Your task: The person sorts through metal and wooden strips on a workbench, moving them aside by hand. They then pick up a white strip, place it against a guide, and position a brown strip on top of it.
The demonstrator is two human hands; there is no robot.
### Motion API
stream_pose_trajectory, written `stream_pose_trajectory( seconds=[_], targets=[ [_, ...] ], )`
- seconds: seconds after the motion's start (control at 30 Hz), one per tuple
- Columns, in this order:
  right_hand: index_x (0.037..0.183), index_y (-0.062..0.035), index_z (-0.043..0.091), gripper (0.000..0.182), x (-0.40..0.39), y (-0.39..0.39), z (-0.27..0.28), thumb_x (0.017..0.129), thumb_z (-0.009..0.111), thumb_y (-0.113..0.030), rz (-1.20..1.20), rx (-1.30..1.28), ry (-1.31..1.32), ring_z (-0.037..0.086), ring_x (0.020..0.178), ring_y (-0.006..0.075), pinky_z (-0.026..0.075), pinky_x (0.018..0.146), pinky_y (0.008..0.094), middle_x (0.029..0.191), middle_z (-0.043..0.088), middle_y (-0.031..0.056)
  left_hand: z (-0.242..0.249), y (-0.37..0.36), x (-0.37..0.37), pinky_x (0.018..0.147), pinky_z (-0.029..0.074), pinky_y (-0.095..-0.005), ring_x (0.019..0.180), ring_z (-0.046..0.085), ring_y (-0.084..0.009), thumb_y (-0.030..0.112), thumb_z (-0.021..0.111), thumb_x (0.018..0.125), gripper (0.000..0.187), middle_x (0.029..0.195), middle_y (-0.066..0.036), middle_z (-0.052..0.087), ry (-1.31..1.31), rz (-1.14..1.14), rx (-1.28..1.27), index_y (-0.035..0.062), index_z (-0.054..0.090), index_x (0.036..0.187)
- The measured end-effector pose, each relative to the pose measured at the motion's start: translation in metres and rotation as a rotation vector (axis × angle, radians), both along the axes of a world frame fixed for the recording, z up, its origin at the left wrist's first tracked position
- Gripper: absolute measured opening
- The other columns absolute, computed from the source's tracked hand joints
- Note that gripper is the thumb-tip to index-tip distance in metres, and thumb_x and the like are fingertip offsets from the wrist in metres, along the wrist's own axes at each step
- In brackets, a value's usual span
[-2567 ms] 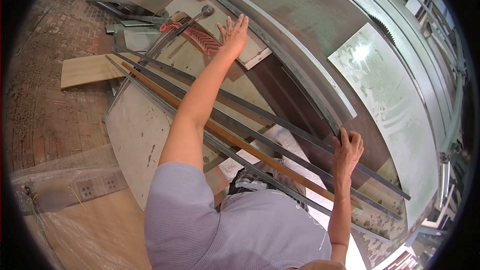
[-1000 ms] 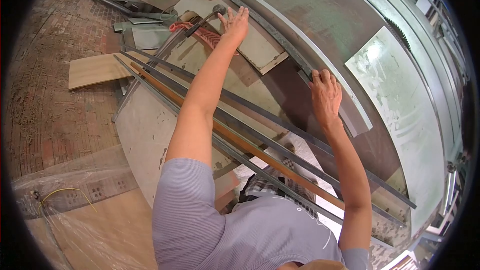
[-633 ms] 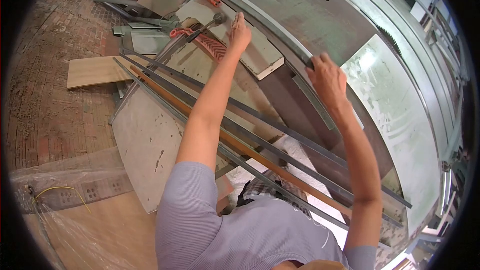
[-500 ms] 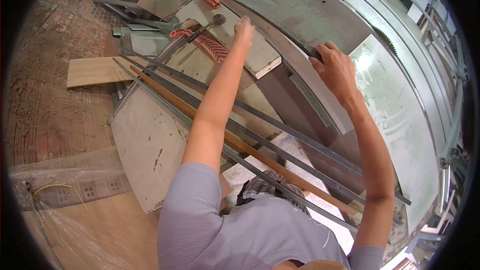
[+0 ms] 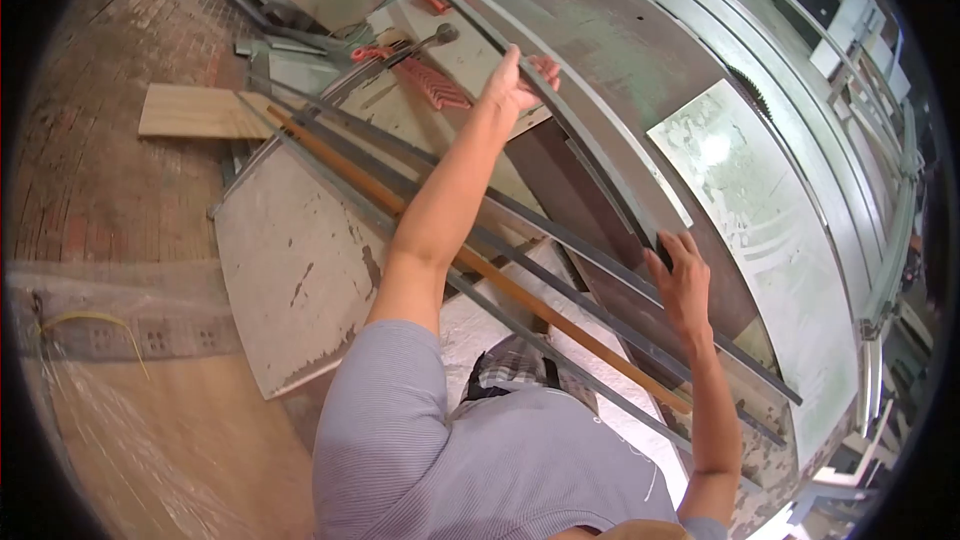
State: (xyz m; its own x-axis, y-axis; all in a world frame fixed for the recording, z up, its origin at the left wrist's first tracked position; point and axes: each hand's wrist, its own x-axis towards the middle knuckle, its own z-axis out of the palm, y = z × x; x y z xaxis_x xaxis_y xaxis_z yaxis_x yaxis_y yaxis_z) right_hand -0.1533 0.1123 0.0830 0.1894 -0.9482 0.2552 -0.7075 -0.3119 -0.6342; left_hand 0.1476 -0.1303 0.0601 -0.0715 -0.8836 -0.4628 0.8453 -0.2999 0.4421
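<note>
A long, dark metal strip [image 5: 597, 150] runs from the far upper left down toward me. My left hand [image 5: 520, 85] is closed on it partway along, thumb on one side and fingers on the other. At the near end of the strip, my right hand [image 5: 686, 280] is closed with thumb and fingertips around it. Beside the dark strip lies a lighter silver strip [image 5: 640, 152]. Left of my left hand are a red ribbed piece [image 5: 430, 83] and a tool with a round dark head [image 5: 445, 34].
Several long bars, one of them an orange-brown bar [image 5: 540, 310], cross diagonally in front of my body. A wooden board [image 5: 200, 112] juts out at left. A pale sheet [image 5: 745, 165] lies at right. Clear plastic sheeting [image 5: 110, 360] covers a surface at lower left.
My left hand has moved right onto the strip and closed around it. My right hand has come down and nearer to me, and the strip has shifted the same way.
</note>
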Motion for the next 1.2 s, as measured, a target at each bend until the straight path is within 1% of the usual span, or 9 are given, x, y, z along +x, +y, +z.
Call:
stream_pose_trajectory(
  seconds=[0.27, 0.33, 0.4, 0.57, 0.6, 0.7, 0.87, 1.07, 1.2],
  targets=[
    [0.105, 0.0042, 0.055, 0.029, -0.099, 0.118, -0.008, 0.081, 0.06, -0.012, 0.029, 0.082, 0.09, 0.05, 0.071, 0.0343, 0.042, 0.063, 0.0364, 0.084, 0.048, 0.0189, 0.022, 0.157, -0.103, 0.076, 0.048, -0.0492, 0.094, 0.059, -0.032, 0.048, 0.049, 0.089, 0.044, 0.103, -0.014, 0.059, 0.023, 0.017, -0.279, 0.0065, 0.045, 0.103],
    [0.104, 0.0024, 0.056, 0.03, -0.146, 0.157, -0.014, 0.076, 0.062, -0.007, 0.021, 0.044, 0.136, 0.05, 0.07, 0.0332, 0.041, 0.061, 0.0374, 0.083, 0.048, 0.0173, 0.043, 0.211, -0.142, 0.081, 0.046, -0.0518, 0.101, 0.057, -0.0337, 0.051, 0.05, 0.087, 0.049, 0.109, -0.015, 0.057, 0.005, 0.002, -0.255, 0.0062, 0.045, 0.106],
    [0.103, 0.0009, 0.057, 0.033, -0.2, 0.201, -0.024, 0.07, 0.065, -0.003, 0.017, -0.009, 0.165, 0.05, 0.067, 0.0316, 0.04, 0.059, 0.0373, 0.082, 0.049, 0.0156, 0.038, 0.253, -0.175, 0.094, 0.036, -0.0573, 0.117, 0.046, -0.0342, 0.063, 0.05, 0.08, 0.071, 0.123, -0.018, 0.049, -0.063, -0.165, -0.256, 0.0054, 0.041, 0.121],
    [0.103, -0.0013, 0.057, 0.036, -0.346, 0.313, -0.076, 0.068, 0.065, -0.001, -0.068, 0.047, 0.186, 0.048, 0.082, 0.0334, 0.039, 0.071, 0.0417, 0.086, 0.05, 0.0157, 0.009, 0.282, -0.205, 0.094, 0.035, -0.0606, 0.11, 0.047, -0.0348, 0.063, 0.053, 0.078, 0.081, 0.117, -0.015, 0.048, -0.181, 0.033, -0.179, 0.0026, 0.033, 0.128],
    [0.103, -0.0013, 0.057, 0.036, -0.372, 0.33, -0.086, 0.068, 0.065, -0.001, -0.114, 0.059, 0.17, 0.048, 0.082, 0.0334, 0.039, 0.071, 0.0417, 0.086, 0.05, 0.0157, 0.003, 0.287, -0.21, 0.093, 0.037, -0.0601, 0.104, 0.049, -0.0325, 0.06, 0.055, 0.079, 0.073, 0.111, -0.014, 0.049, -0.063, 0.039, 0.006, 0.0029, 0.037, 0.121],
    [0.104, -0.0026, 0.058, 0.035, -0.43, 0.373, -0.1, 0.069, 0.064, -0.001, -0.181, 0.092, 0.324, 0.045, 0.09, 0.0326, 0.038, 0.077, 0.0418, 0.089, 0.049, 0.0152, -0.012, 0.342, -0.251, 0.09, 0.038, -0.0616, 0.09, 0.051, -0.0276, 0.05, 0.055, 0.084, 0.048, 0.088, -0.008, 0.05, -0.08, 0.035, 0.047, 0.005, 0.046, 0.099],
    [0.099, -0.0079, 0.062, 0.031, -0.467, 0.394, -0.066, 0.069, 0.067, -0.006, -0.268, 0.165, 0.229, 0.046, 0.087, 0.0298, 0.039, 0.077, 0.0399, 0.09, 0.05, 0.0103, -0.054, 0.412, -0.282, 0.097, 0.031, -0.0613, 0.096, 0.046, -0.0254, 0.041, 0.05, 0.09, 0.039, 0.1, -0.007, 0.041, -0.053, 0.013, 0.018, 0.0061, 0.04, 0.105],
    [0.099, -0.0115, 0.063, 0.032, -0.518, 0.401, -0.078, 0.068, 0.07, -0.01, -0.304, 0.121, 0.308, 0.047, 0.091, 0.0285, 0.04, 0.081, 0.0392, 0.091, 0.052, 0.0079, -0.069, 0.438, -0.327, 0.098, 0.034, -0.0522, 0.102, 0.049, -0.0256, 0.034, 0.037, 0.096, 0.035, 0.092, -0.01, 0.051, -0.081, -0.037, 0.088, 0.0008, 0.049, 0.094],
    [0.098, -0.0154, 0.063, 0.028, -0.542, 0.396, -0.095, 0.07, 0.069, -0.015, -0.327, 0.122, 0.391, 0.048, 0.094, 0.0272, 0.041, 0.084, 0.0389, 0.093, 0.053, 0.0059, -0.111, 0.439, -0.325, 0.095, 0.035, -0.0558, 0.111, 0.049, -0.0295, 0.032, 0.041, 0.096, 0.029, 0.103, -0.009, 0.058, -0.01, -0.137, 0.047, 0.0042, 0.05, 0.099]
  ],
)
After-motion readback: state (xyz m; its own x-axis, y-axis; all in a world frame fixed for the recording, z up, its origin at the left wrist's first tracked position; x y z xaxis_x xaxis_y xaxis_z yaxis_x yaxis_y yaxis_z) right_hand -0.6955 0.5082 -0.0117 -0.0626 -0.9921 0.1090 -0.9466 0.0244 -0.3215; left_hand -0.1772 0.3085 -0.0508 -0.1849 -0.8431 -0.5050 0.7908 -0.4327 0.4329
